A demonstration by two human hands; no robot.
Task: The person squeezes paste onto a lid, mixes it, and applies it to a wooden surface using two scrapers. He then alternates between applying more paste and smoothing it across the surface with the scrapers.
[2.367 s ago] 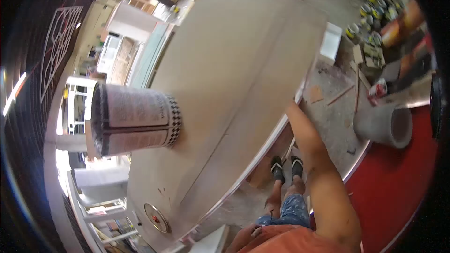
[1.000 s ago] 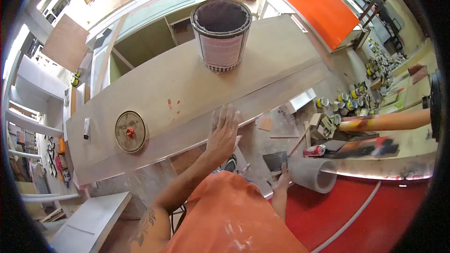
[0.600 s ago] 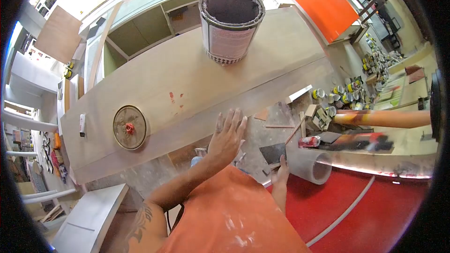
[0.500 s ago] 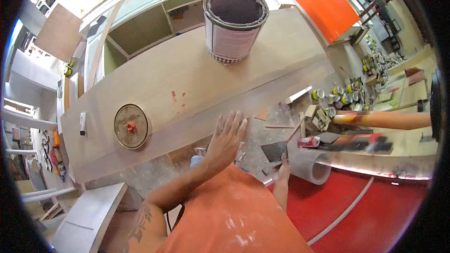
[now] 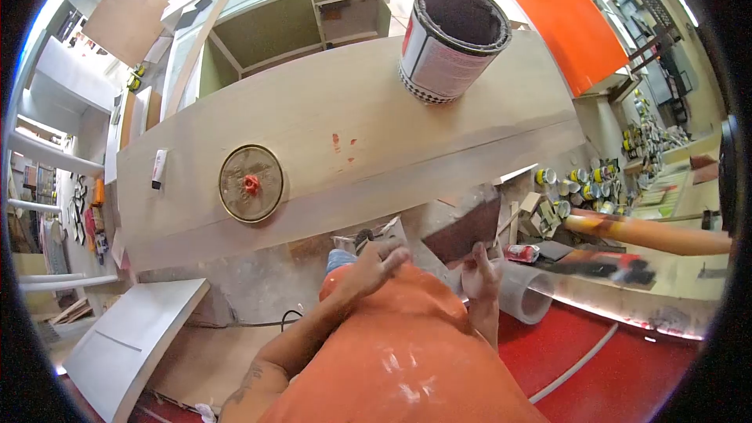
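Note:
My right hand (image 5: 482, 272) grips a dark brown sheet of sandpaper (image 5: 464, 229) by its lower right corner, at the board's near side. My left hand (image 5: 379, 264) is in front of the orange shirt, fingers partly bent and apart, with nothing visible in them. Beyond both hands lies a long pale board (image 5: 313, 121). On it rest a round can lid (image 5: 262, 182) with a red lump of putty (image 5: 251, 185) in its middle, a small white tube (image 5: 159, 169) at the left, and a large open can (image 5: 445, 63) at the far side.
An open-fronted cabinet (image 5: 270, 35) stands behind the board, and an orange panel (image 5: 565, 27) at the far right. Several small cans crowd the right side. A clear plastic roll (image 5: 526, 291) lies near my right hand. A white panel (image 5: 135, 348) leans at the lower left.
My left hand has left the board's near edge and drawn back to the shirt. My right hand has raised the sandpaper towards the board. The camera view has shifted.

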